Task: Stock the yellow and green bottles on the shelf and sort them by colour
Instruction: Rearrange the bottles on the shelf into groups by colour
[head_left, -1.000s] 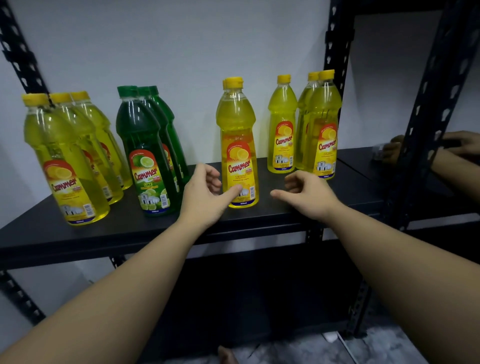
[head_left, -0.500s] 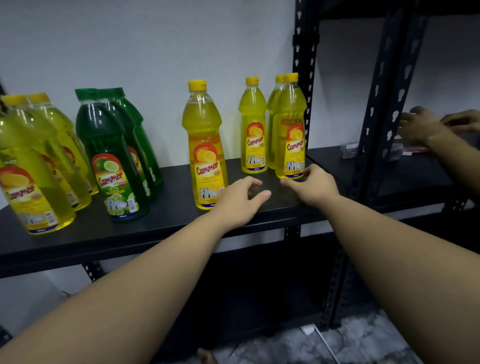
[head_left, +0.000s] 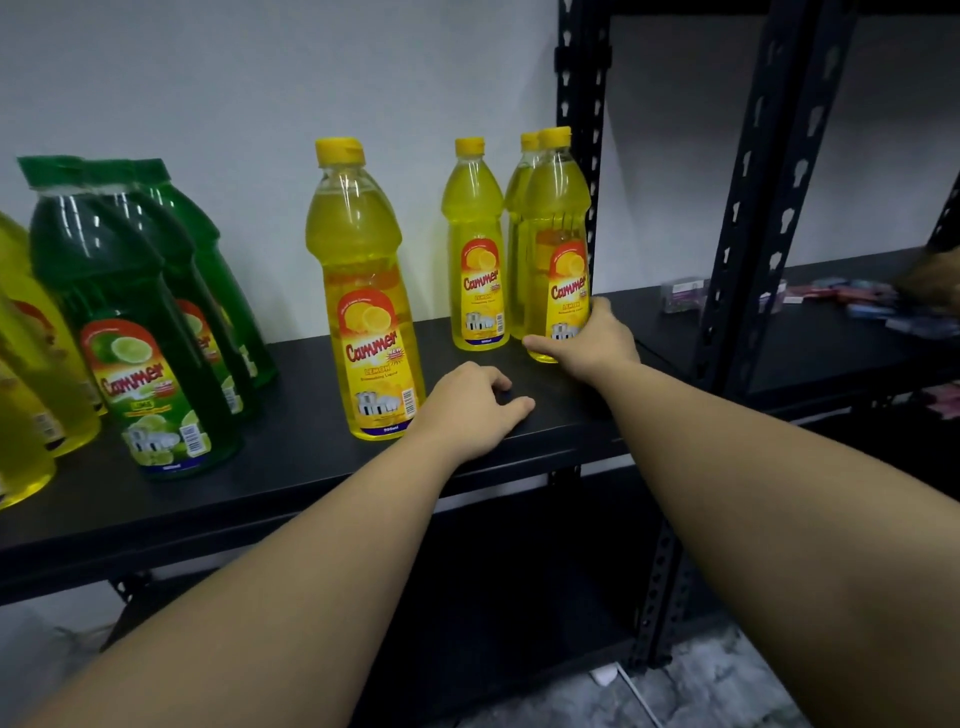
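Since the earlier frames the right hand has travelled from the shelf edge up to the rightmost yellow bottle, and the left hand has let go of the tall yellow bottle and settled to its right. Now the right hand wraps the base of that rightmost bottle at centre right of the frame, thumb stretched across the front below the label and fingers curled round the far side (they are mostly hidden behind the bottle). That bottle stands upright against the black upright post, with another yellow bottle just behind it and a third yellow bottle a little to its left.

At centre frame the left hand rests palm down on the black shelf, fingers loosely bent and holding nothing, just beside the base of the tall yellow bottle but not clearly touching it. Three green bottles stand in a row at centre left, and more yellow bottles crowd the left edge. On the neighbouring shelf at the right lie small coloured packets, blurred.
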